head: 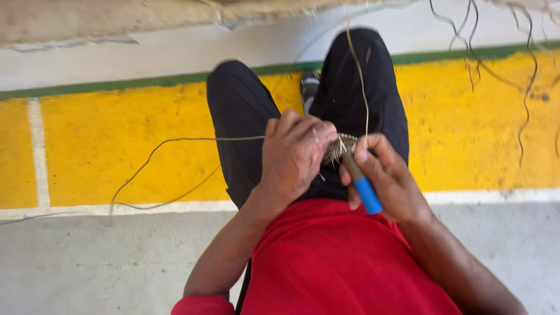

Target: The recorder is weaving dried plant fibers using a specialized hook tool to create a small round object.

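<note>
Woven fibre piece (340,146) held between both hands, above the lap.
Left hand (293,153) clenches it; right hand (382,175) grasps a blue-handled tool (361,182) against it, a loose strand (175,153) trailing left.

Your knees (303,105) block the frame's centre; a thin fibre strand (175,140) crosses the left, wavy strands (525,87) hang upper right. Bare floor (105,262) lies lower left.

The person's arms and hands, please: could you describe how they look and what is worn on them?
Both forearms are bare. The left hand and right hand wear no gloves, and no rings or watch show. A short red sleeve ends above the left elbow, matching the red shirt. The right sleeve is out of view.
</note>
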